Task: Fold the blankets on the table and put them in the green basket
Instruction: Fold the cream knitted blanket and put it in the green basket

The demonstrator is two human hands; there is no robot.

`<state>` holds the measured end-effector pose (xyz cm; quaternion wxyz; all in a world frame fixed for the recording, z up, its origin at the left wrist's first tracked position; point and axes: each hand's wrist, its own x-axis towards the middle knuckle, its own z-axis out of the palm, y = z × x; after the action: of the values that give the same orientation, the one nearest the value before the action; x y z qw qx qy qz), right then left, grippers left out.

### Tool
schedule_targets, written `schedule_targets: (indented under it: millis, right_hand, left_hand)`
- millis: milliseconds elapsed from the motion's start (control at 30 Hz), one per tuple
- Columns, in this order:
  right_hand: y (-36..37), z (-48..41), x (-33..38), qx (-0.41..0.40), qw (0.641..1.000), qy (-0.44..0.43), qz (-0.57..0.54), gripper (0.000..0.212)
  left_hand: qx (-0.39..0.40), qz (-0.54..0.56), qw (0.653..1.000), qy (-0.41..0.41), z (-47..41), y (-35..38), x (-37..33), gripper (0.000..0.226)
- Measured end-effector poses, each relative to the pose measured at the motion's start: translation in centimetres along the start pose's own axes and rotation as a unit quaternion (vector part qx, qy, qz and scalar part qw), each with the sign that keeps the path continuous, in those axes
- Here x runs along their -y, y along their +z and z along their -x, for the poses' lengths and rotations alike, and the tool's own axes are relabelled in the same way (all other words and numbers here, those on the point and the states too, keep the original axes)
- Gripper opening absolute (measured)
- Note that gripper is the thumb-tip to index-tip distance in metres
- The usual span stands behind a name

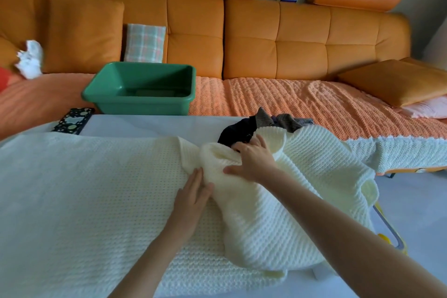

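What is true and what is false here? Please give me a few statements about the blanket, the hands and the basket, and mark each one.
1. The green basket sits on the sofa, beyond the table. True.
2. A folded blanket already lies in the basket. False: no blanket shows inside it.
3. The cream blanket is folded into a neat square. False: it lies spread on the left and bunched on the right.
4. The right hand grips a bunched fold of the blanket. True.
5. The left hand holds the dark fabric. False: it rests flat on the cream blanket, and the dark fabric lies beyond the right hand.
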<state>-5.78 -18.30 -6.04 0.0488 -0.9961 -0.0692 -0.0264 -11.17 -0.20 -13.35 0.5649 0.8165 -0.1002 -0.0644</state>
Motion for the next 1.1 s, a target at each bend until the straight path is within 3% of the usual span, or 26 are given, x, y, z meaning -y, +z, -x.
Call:
schedule_targets:
  millis: [100, 300, 367, 433, 500, 567, 633, 667, 733, 800, 867, 933, 1000, 1067, 1100]
  right_hand:
    - [-1.4, -1.4, -1.2, -0.106, 0.990, 0.047, -0.083, 0.022]
    - [-8.1, -6.7, -8.4, -0.278, 0.922, 0.237, -0.125, 0.013]
    - [-8.0, -7.9, -11.1, -0.228, 0.925, 0.292, -0.085, 0.016]
    - [-6.8, -8.1, -12.3, -0.116, 0.935, 0.333, -0.046, 0.035]
    - [-6.2, -7.5, -11.4, -0.096, 0.947, 0.295, -0.089, 0.047]
    - [-6.5, -5.6, -8.8, -0.169, 0.953, 0.201, -0.149, 0.042]
    - [-6.2, -2.2, -5.5, -0.202, 0.965, 0.095, -0.141, 0.045]
    - [-5.7, 0.0, -3.8, -0.175, 0.976, 0.045, -0.118, 0.059]
    - [-3.4, 3.8, -1.6, -0.050, 0.997, 0.001, -0.056, 0.088]
    - [-0.5, 5.9, -1.5, 0.042, 0.998, 0.019, -0.035, 0.093]
    - [0.7, 6.9, -2.8, 0.029, 0.994, 0.041, -0.098, 0.081]
    - [-0.3, 7.8, -4.5, -0.074, 0.976, 0.045, -0.199, 0.065]
    - [-1.7, 8.9, -7.7, -0.199, 0.955, 0.092, -0.200, 0.060]
    - [-2.8, 9.9, -12.0, -0.259, 0.932, 0.196, -0.158, 0.076]
    - [-3.1, 10.3, -14.0, -0.244, 0.922, 0.260, -0.155, 0.088]
  left_hand:
    - [0.046, 0.019, 0.999, -0.003, -1.3, 0.4, -1.5, 0.071]
    - [0.110, 0.032, 0.993, 0.033, -5.6, 2.0, -6.1, 0.060]
    - [0.107, 0.058, 0.991, 0.052, -7.4, 3.0, -7.3, 0.060]
    - [0.109, 0.067, 0.990, 0.050, -8.9, 3.8, -7.7, 0.060]
    - [0.108, 0.054, 0.992, 0.041, -9.5, 4.4, -7.1, 0.056]
    - [0.078, 0.061, 0.994, 0.053, -9.3, 4.3, -5.8, 0.048]
    - [0.033, 0.092, 0.993, 0.069, -8.5, 3.1, -4.7, 0.037]
    - [0.026, 0.105, 0.992, 0.067, -8.1, 2.4, -4.1, 0.031]
    - [0.034, 0.117, 0.991, 0.052, -7.2, 1.5, -3.5, 0.027]
    - [0.023, 0.139, 0.989, 0.040, -6.1, 1.4, -3.1, 0.027]
    - [0.000, 0.151, 0.987, 0.044, -5.0, 1.5, -3.4, 0.037]
    - [-0.002, 0.104, 0.991, 0.084, -3.8, 1.6, -4.1, 0.047]
    - [0.033, 0.003, 0.988, 0.150, -2.7, 2.3, -4.7, 0.050]
    - [0.106, -0.146, 0.969, 0.166, -1.7, 3.7, -4.9, 0.054]
    - [0.150, -0.232, 0.950, 0.148, -1.5, 4.5, -4.5, 0.057]
